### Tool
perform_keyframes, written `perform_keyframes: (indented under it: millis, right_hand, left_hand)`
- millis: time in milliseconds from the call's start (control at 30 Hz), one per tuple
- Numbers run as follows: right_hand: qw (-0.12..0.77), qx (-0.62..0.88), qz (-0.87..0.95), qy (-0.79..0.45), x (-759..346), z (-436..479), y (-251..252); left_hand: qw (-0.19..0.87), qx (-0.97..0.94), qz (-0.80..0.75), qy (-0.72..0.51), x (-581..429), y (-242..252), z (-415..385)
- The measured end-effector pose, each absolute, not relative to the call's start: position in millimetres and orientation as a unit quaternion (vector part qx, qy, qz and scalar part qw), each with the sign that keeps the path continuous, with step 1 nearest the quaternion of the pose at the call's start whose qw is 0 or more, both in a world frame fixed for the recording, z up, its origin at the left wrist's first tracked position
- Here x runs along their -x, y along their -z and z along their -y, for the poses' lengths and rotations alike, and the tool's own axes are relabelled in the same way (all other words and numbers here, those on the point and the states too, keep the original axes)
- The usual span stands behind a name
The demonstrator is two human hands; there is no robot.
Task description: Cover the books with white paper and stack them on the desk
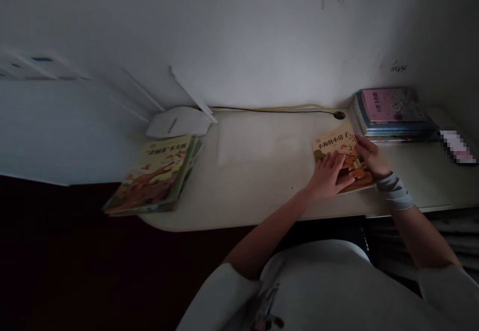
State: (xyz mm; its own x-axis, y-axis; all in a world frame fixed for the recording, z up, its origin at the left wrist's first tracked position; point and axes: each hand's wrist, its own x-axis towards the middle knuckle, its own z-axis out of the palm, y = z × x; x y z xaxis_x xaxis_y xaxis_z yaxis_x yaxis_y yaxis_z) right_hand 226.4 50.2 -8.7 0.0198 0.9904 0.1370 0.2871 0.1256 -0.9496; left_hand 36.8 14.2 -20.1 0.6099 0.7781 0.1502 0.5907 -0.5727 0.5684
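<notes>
A picture book (342, 159) with a yellow-orange cover and the printed title 小狗的小房子 lies flat on the cream desk (258, 171), near its back right. My left hand (327, 175) rests palm down on the lower part of the cover, fingers spread. My right hand (368, 155) lies across the book's right edge, fingers over the cover, with a grey striped band on the wrist. The book's lower corner is partly hidden by my hands.
A stack of books (392, 114) with a pink one on top sits at the back right. At the desk's left end, a pile of picture books (153, 174) overhangs the edge. Behind it stands a white lamp base (178, 121). A thin cable (269, 109) runs along the wall to a desk hole (339, 115).
</notes>
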Motion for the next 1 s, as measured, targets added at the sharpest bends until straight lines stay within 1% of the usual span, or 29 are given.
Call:
perform_keyframes:
  millis: [100,200,300,467,667,867,1000]
  right_hand:
    - [0.392,0.573,0.647,-0.317,-238.7,-43.7,27.2]
    - [0.345,0.588,0.696,-0.226,-244.0,-36.3,40.9]
    - [0.322,0.593,0.717,-0.177,-244.1,-31.3,49.8]
    - [0.300,0.621,0.703,-0.176,-240.2,-25.9,49.4]
    - [0.312,0.610,0.707,-0.176,-231.1,-14.7,36.3]
    - [0.316,0.615,0.701,-0.175,-230.4,-9.0,33.0]
    - [0.374,0.605,0.670,-0.212,-232.9,-6.4,23.9]
  left_hand:
    - [0.150,-0.904,-0.381,-0.120,-34.5,32.7,-6.4]
    - [0.104,-0.911,-0.385,-0.110,-34.6,40.5,-2.7]
    - [0.095,-0.910,-0.385,-0.120,-35.1,42.7,-1.8]
    - [0.127,-0.899,-0.395,-0.137,-34.1,37.9,-1.9]
    - [0.193,-0.882,-0.406,-0.142,-32.2,33.5,-3.9]
    - [0.203,-0.882,-0.394,-0.161,-30.1,34.7,-4.7]
    - [0.198,-0.883,-0.390,-0.167,-30.8,38.1,-4.0]
